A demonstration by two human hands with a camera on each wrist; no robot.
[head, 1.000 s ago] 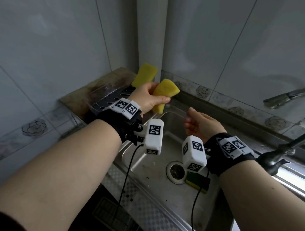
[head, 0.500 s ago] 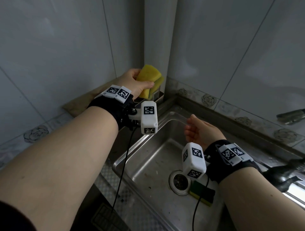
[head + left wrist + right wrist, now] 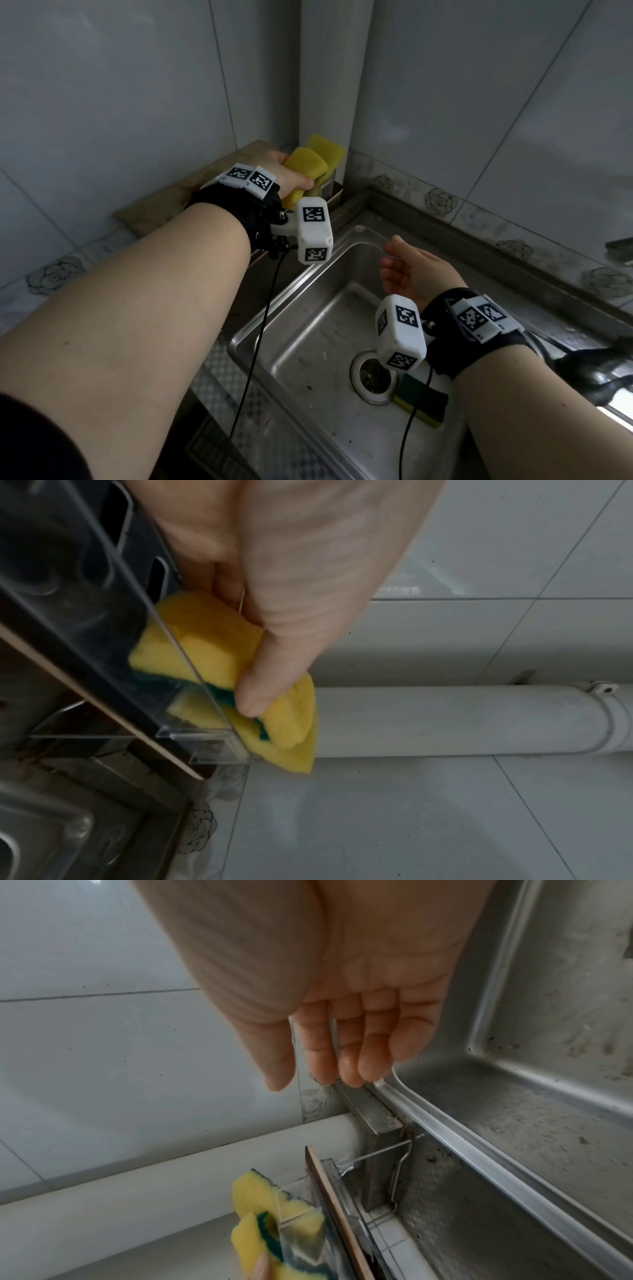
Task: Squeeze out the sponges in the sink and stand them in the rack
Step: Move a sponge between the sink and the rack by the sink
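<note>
Since the earlier frames the left hand (image 3: 291,176) has carried its sponge (image 3: 305,164) from above the sink (image 3: 301,342) to the clear rack (image 3: 192,731) in the corner, and now lowers it in beside a second yellow sponge (image 3: 327,152) already standing there. The fingers and thumb (image 3: 274,669) are curled round the sponge, pinching it folded, with its lower end partly behind the rack's front wall. The right hand (image 3: 414,270) hangs over the sink with relaxed, loosely extended fingers and holds nothing. A third sponge (image 3: 419,399), green side up, lies flat on the sink floor just beside the drain (image 3: 371,375), not yet squeezed.

Risks from here, as judgements:
- The folded sponge may spring open on release and push its neighbour over, or tip out across the low front wall.
- The rack appears light; downward pressure on its front edge could tilt or shift it on the surface (image 3: 164,209).
- The wrist cable (image 3: 260,329) hangs over the sink edge and could snag.
</note>
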